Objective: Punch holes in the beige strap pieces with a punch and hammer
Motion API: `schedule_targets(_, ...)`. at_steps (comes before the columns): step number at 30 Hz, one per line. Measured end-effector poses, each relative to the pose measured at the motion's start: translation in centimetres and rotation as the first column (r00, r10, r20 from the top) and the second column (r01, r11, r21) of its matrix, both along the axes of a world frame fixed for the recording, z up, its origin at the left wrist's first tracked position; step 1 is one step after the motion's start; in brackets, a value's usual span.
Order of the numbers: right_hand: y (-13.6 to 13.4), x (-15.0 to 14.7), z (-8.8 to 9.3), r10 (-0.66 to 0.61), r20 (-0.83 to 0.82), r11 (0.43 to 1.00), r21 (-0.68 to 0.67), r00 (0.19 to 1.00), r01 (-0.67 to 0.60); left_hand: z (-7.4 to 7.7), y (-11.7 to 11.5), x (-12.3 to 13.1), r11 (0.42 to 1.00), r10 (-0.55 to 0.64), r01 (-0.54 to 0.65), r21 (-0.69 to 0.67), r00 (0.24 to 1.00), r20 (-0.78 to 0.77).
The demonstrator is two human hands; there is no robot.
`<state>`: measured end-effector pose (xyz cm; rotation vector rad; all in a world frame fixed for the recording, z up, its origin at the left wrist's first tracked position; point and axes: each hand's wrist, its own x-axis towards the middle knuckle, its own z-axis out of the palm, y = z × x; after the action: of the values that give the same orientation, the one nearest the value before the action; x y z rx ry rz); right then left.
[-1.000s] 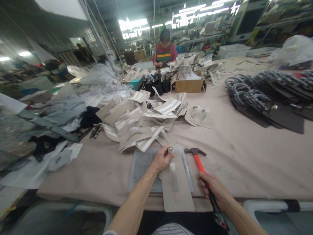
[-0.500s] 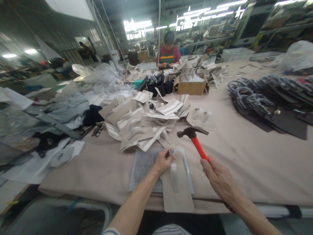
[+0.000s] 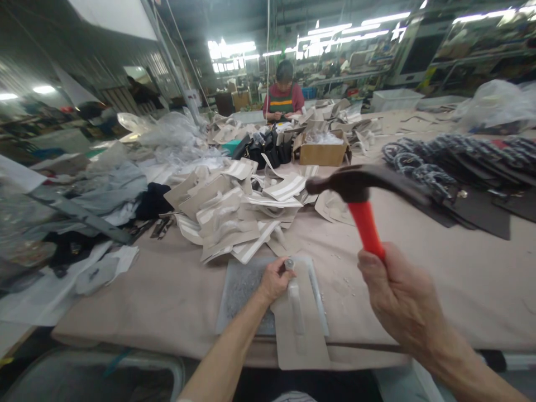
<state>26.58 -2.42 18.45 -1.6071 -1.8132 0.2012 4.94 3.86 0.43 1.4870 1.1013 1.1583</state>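
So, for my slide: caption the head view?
Right hand holds a hammer high; left hand steadies a metal punch on a beige panel.

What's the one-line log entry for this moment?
left hand: holds punch on panel | right hand: grips hammer, raised over table | mat: under panel | person: at far end

We see hammer head smeared by blur; lower handle buried in our right hand. Left hand covers punch shaft, only its top shows; fingers there curled out of sight. Both forearms cut by bottom edge. Plate partly under card and left hand. Far person: hands too small for us to read. Left side of worktop blurred; we cannot name heaps there.
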Motion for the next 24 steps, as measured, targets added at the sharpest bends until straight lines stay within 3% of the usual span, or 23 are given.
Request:
schedule_targets(2,-0.3,-0.2,-1.2,0.016,-0.001,1.0,0.017,1.0,-0.016,-0.1,0.1,0.0,1.0,0.007,-0.007,-0.004,1.0,0.002)
schedule_targets(4,-0.6,-0.2,-3.8,0.129,0.122,0.979,-0.17,0.984,-0.108,-0.1,0.1,0.0,1.0,0.011,-0.011,-0.01,1.0,0.004)
schedule_targets(6,-0.7,0.2,-6.2,0.252,0.252,0.909,-0.393,0.934,-0.139,-0.2,0.2,0.1,1.0,0.011,-0.011,-0.014,1.0,0.005)
schedule_targets(9,-0.7,1.0,-7.6,0.31,0.332,0.854,-0.509,0.891,-0.107,-0.2,0.1,0.1,1.0,0.007,-0.007,-0.011,1.0,0.015)
schedule_targets(13,-0.5,2.3,-8.4,0.23,0.259,0.82,-0.571,0.938,-0.044,-0.3,0.0,0.1,1.0,-0.005,0.005,0.0,0.999,0.041)
schedule_targets(18,-1.5,5.2,-14.0,0.063,0.1,0.773,-0.635,0.993,0.015,-0.6,0.0,-0.1,1.0,0.008,-0.008,-0.001,1.0,-0.005)
schedule_targets(21,-2.2,5.5,-15.7,-0.012,0.213,0.817,-0.561,0.977,0.133,-0.6,0.0,-0.2,1.0,0.014,-0.014,-0.003,1.0,-0.028)
schedule_targets(24,-2.6,3.0,-14.4,0.012,0.267,0.915,-0.391,0.964,0.097,-0.6,-0.1,-0.2,1.0,0.005,-0.006,-0.004,0.999,-0.047)
